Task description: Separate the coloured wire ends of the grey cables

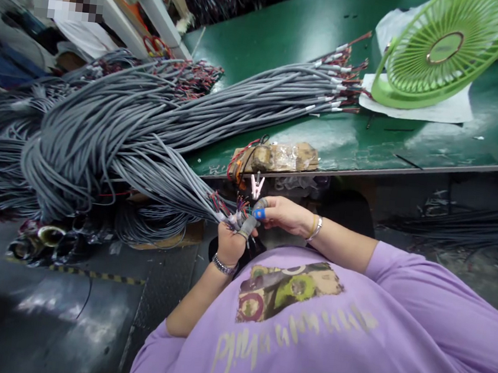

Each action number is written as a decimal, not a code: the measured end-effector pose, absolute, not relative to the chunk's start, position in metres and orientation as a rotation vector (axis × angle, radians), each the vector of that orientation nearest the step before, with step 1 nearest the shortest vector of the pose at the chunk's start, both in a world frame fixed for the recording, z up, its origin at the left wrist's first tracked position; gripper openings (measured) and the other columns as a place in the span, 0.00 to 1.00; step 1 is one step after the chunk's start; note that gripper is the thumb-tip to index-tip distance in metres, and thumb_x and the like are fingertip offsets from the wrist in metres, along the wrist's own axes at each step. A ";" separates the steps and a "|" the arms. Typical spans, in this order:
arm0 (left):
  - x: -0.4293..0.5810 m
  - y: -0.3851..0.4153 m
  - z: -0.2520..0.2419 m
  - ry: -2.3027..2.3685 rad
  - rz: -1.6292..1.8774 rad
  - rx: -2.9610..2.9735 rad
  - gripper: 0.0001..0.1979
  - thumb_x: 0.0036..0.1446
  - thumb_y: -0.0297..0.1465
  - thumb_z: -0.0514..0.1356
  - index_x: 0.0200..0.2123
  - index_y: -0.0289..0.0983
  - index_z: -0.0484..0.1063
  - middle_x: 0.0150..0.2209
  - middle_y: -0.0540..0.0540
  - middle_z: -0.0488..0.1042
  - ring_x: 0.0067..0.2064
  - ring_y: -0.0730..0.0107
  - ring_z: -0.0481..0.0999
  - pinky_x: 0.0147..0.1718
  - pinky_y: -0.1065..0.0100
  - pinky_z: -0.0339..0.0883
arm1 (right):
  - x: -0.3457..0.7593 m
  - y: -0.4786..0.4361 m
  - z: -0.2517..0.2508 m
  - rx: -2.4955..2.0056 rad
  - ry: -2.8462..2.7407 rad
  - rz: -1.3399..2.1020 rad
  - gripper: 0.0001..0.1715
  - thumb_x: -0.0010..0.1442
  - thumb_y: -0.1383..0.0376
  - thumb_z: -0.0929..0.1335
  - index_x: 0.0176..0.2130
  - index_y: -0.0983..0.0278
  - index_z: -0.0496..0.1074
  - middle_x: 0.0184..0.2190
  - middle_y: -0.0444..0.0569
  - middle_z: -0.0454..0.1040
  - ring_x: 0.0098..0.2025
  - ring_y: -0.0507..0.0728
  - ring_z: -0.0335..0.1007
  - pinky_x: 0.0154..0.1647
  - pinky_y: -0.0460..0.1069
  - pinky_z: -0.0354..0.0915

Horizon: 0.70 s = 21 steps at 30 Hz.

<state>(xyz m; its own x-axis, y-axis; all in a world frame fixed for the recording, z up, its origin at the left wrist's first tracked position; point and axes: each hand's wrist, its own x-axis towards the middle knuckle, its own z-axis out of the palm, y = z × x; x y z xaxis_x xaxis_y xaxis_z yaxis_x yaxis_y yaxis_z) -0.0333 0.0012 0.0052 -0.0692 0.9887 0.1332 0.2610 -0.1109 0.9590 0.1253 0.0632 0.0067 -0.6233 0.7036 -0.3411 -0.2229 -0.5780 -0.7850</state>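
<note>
The near end of a bundle of round grey plastic-sheathed cables (170, 172) is held in the left hand (232, 242), whose fingers are closed around it just off the front edge of a green-topped counter (414, 141). From that end, thin bare-ended wires in red, purple and green (242, 205) are fanned out between the two hands. The fingertips of the right hand (282, 214) are brought together at these wires; which single wire is pinched cannot be told. Grey coverings are worn on fingertips of both hands, and a blue band (259, 214) is worn on a right finger.

Just above the hands, a pale pink plastic spring clip (257, 186) is seen at the counter's edge, beside a brown wooden block wrapped in clear tape (294, 155). The bundle is joined at the left to a large heap of looped grey cables (76, 133). Further grey cables with white-banded, red-wired ends (281, 89) are laid across the counter, pointed toward a bright green round fan (445, 53), which is stood on white paper (421, 109). At upper left, red-handled scissors (156, 45) are seen near a person in white (81, 29).
</note>
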 end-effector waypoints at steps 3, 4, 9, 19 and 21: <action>-0.033 0.001 0.005 1.419 1.255 1.428 0.17 0.56 0.38 0.62 0.18 0.36 0.73 0.19 0.49 0.73 0.23 0.73 0.71 0.28 0.71 0.65 | 0.123 0.062 0.005 -0.887 -0.957 2.217 0.07 0.43 0.70 0.71 0.25 0.67 0.68 0.17 0.39 0.64 0.20 0.46 0.59 0.22 0.42 0.60; -0.033 0.001 0.004 1.426 1.259 1.415 0.17 0.56 0.38 0.62 0.18 0.36 0.73 0.19 0.49 0.73 0.23 0.73 0.72 0.28 0.71 0.66 | 0.122 0.061 0.006 -0.903 -0.954 2.207 0.06 0.42 0.70 0.70 0.24 0.67 0.68 0.16 0.39 0.64 0.19 0.46 0.59 0.22 0.42 0.59; -0.033 0.001 0.004 1.409 1.201 1.441 0.15 0.55 0.36 0.63 0.19 0.36 0.73 0.18 0.49 0.73 0.22 0.73 0.71 0.27 0.71 0.65 | 0.114 0.063 0.003 -1.062 -0.897 2.008 0.05 0.42 0.73 0.67 0.24 0.66 0.66 0.17 0.39 0.64 0.19 0.45 0.56 0.20 0.41 0.55; -0.031 -0.003 0.003 1.403 1.449 1.292 0.12 0.54 0.35 0.64 0.21 0.36 0.74 0.19 0.50 0.74 0.23 0.72 0.73 0.27 0.70 0.66 | 0.136 0.075 0.003 -0.857 -0.584 2.303 0.08 0.50 0.66 0.71 0.33 0.66 0.71 0.28 0.45 0.73 0.25 0.48 0.65 0.26 0.44 0.65; -0.030 -0.002 0.002 1.411 1.432 1.315 0.13 0.54 0.35 0.63 0.20 0.36 0.73 0.19 0.50 0.74 0.24 0.72 0.74 0.29 0.69 0.67 | 0.135 0.070 0.006 -0.788 -0.709 2.375 0.11 0.49 0.63 0.73 0.33 0.67 0.73 0.28 0.45 0.73 0.25 0.48 0.65 0.27 0.45 0.66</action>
<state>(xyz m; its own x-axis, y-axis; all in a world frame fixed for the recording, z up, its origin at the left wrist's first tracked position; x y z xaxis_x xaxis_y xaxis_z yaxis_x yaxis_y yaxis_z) -0.0301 -0.0021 0.0015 -0.2180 0.9607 0.1716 0.1576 -0.1389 0.9777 0.1354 0.0700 0.0060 -0.6871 0.6232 -0.3735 -0.3164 -0.7194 -0.6184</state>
